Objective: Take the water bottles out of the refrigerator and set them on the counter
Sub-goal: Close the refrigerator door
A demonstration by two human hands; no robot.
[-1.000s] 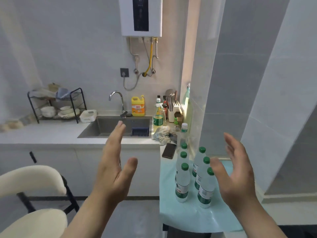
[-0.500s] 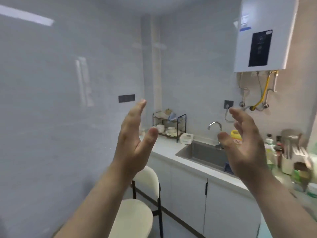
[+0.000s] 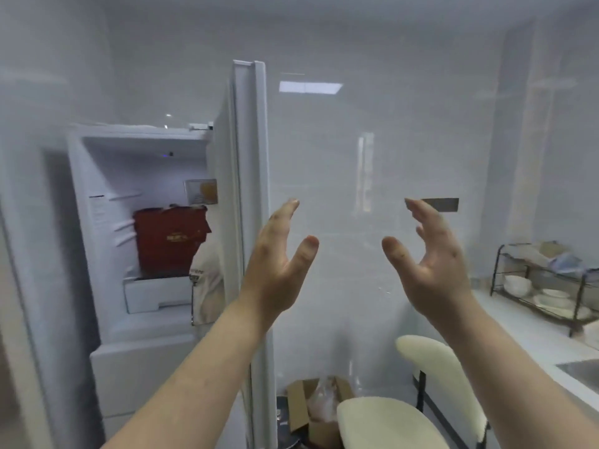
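A white refrigerator (image 3: pixel 97 319) stands at the left with its door (image 3: pixel 249 189) swung open, edge-on toward me. Inside sit a red box (image 3: pixel 165 244) on a shelf and a white drawer (image 3: pixel 152 296) below it. No water bottle shows in the fridge or anywhere else in view. My left hand (image 3: pixel 275 264) is raised in front of the door edge, fingers apart, holding nothing. My right hand (image 3: pixel 431 264) is raised at the same height to its right, also spread and holding nothing.
A cream chair (image 3: pixel 405 400) stands low at the right of the door. A cardboard box (image 3: pixel 311 406) lies on the floor beside it. The white counter (image 3: pixel 518 325) runs along the right, with a black dish rack (image 3: pixel 544 286) holding bowls and a sink corner (image 3: pixel 583 371).
The view has swung left from the counter and its bottles, past the sink, to the open refrigerator. Both hands stay raised and spread, holding nothing.
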